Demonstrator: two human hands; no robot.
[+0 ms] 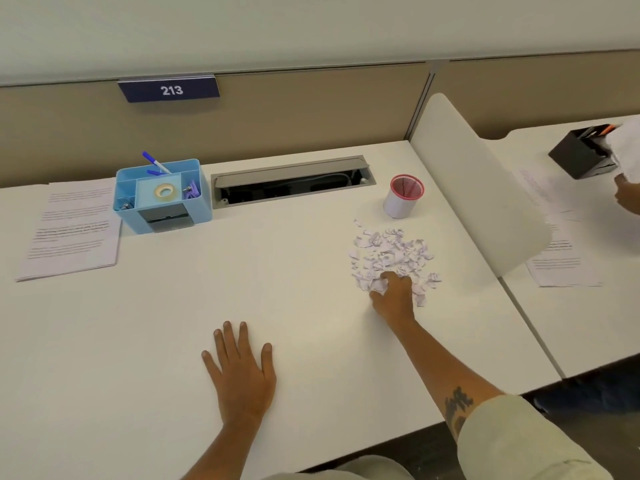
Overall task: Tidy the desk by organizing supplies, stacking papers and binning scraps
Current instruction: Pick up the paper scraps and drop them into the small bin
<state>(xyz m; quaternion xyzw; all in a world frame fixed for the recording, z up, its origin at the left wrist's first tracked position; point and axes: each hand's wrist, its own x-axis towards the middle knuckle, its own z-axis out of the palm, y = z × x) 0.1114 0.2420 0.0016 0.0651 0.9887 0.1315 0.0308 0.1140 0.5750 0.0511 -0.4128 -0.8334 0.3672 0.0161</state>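
Nearest us, low in the frame left of centre, our left hand (239, 368) lies flat on the bare desk (173, 323) with fingers spread, holding nothing. It braces us well, and we judge it could also come across to cup scraps from the other side.

Further in, right of centre, our right hand (394, 294) sits on the near edge of the scrap pile (393, 259), fingers curled down into the torn bits. Whether it has closed on any yet, we cannot tell. To do this well, we would rake the loose edges inward first, gather a firm handful rather than a pinch, and carry it low so nothing sheds.

Just beyond the pile, a little apart from it, stands the small white cup (403, 196) with its red rim. It looks to be the bin; its inside shows pinkish, and we cannot tell what it holds.

In the upper left, the blue organizer (162, 195) holds pens (156, 162) at the back, a tape roll (165, 191) in the middle and clips in the side pockets. Left of it, touching its side, lies the paper stack (69, 230), squared up.
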